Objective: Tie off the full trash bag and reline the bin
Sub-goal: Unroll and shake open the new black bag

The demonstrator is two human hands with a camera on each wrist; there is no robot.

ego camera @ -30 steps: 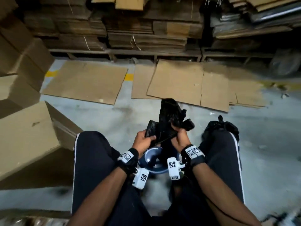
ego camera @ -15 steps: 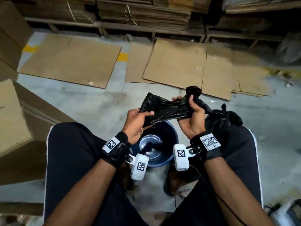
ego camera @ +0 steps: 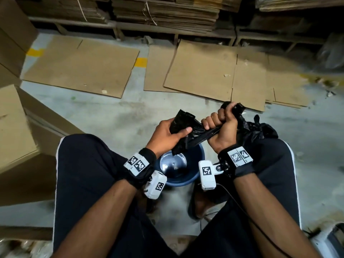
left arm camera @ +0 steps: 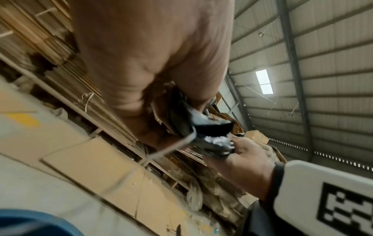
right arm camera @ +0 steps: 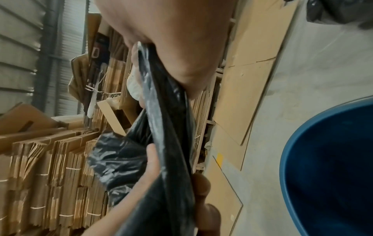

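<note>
A crumpled black liner bag (ego camera: 193, 131) stretches between both hands above the blue bin (ego camera: 197, 175). My left hand (ego camera: 167, 133) grips its left end, thumb pressed across the plastic. My right hand (ego camera: 221, 125) is fisted round the right end, with a tuft of bag poking out above the knuckles. The bin stands on the floor between my knees, with no bag in it and its shiny bottom showing. A tied full black bag (ego camera: 260, 129) lies just beyond my right knee. In the right wrist view the liner bag (right arm camera: 161, 143) runs from palm to palm beside the bin (right arm camera: 327, 167).
Flattened cardboard sheets (ego camera: 204, 71) lie on the concrete floor ahead. Shelves stacked with folded cardboard (ego camera: 167, 13) run along the back. Large cardboard boxes (ego camera: 16, 123) stand close on my left. My feet rest just behind the bin.
The bundled bag was held upright in both hands; the hands have since drawn apart, pulling it out sideways. My right hand has risen and closed into a fist round its end.
</note>
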